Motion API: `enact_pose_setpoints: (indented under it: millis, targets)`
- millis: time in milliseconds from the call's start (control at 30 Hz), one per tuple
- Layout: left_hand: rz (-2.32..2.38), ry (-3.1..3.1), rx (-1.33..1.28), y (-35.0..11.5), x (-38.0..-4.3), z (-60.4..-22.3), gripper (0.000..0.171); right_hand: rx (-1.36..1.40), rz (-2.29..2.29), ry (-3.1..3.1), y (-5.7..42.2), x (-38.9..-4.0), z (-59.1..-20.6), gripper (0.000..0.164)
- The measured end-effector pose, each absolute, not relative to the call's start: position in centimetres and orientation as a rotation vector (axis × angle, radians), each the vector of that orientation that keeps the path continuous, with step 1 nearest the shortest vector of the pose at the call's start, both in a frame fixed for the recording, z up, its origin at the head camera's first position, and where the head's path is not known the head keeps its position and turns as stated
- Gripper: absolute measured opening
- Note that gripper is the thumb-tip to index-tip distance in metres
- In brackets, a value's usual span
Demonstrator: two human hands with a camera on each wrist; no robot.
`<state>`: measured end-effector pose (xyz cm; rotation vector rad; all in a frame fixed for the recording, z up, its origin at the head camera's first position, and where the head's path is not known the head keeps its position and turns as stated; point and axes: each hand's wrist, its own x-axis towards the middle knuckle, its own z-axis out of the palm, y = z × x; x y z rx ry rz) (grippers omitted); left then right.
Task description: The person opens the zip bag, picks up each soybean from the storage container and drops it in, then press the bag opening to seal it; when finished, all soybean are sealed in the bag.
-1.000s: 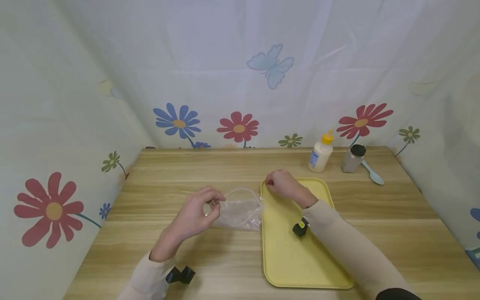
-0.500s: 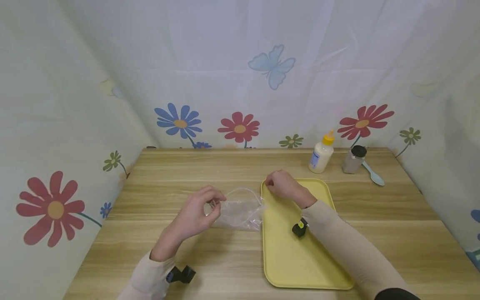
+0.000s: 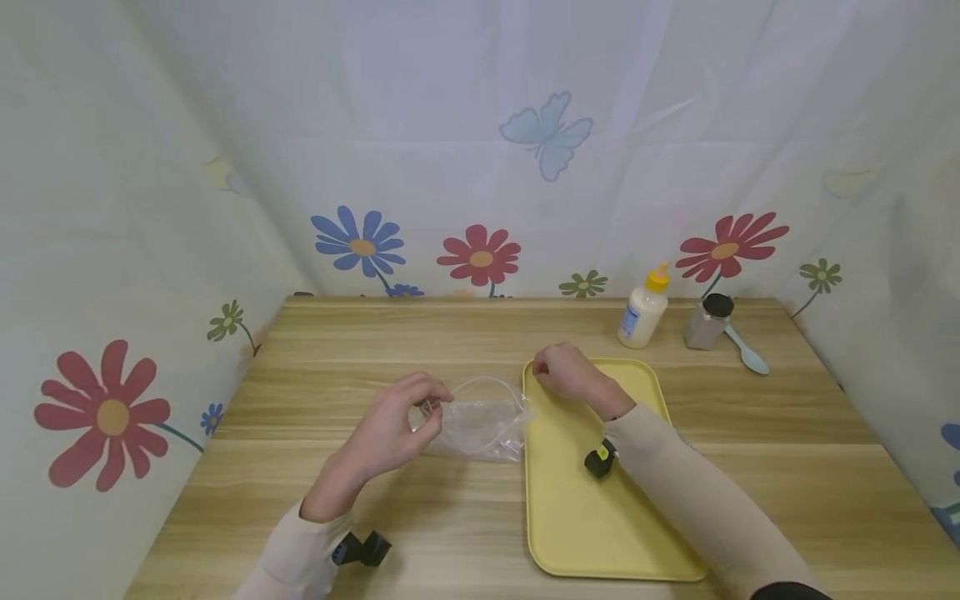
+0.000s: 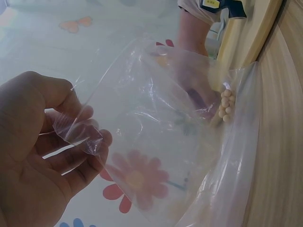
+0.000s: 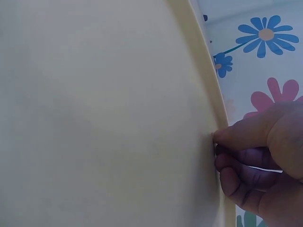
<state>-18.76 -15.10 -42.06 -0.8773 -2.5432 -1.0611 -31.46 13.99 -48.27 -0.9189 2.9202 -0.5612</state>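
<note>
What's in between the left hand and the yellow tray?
A clear plastic bag. The head view shows it spread from the left hand across to the yellow tray.

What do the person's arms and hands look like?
The left hand and right hand are ungloved. Plain pale beige sleeves cover the arms. A left device and right device, both small, black and angular, sit at the wrists; the right has a yellow mark. No cables show.

The bag (image 3: pixel 480 425) at centre frame looks like glossy plastic (creased in places); the tray (image 3: pixel 573 525), lower right, smooth and matt; the tabletop (image 3: pixel 375 342), wood-grained.
</note>
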Motion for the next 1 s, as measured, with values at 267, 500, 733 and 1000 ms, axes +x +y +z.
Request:
enact_pose_setpoints:
  millis: [267,500,733,1000]
  targets:
    - [-1.064,-2.538,-0.878,-15.1,-18.7,-42.1,0.017,-0.89,-0.616,2.921,14.0,-31.0,-48.0,0.01]
    - [-1.067,-2.543,-0.875,-15.1,-18.7,-42.0,0.017,-0.824,-0.635,2.922,13.9,-30.5,-47.4,0.013]
    - [-1.061,-2.555,-0.867,-15.1,-18.7,-42.0,0.018,-0.869,-0.654,2.952,14.0,-29.8,-46.5,0.013]
    - [-1.058,-2.552,-0.862,-15.1,-18.7,-42.1,0.018,-0.868,-0.698,2.975,14.1,-29.5,-46.4,0.011]
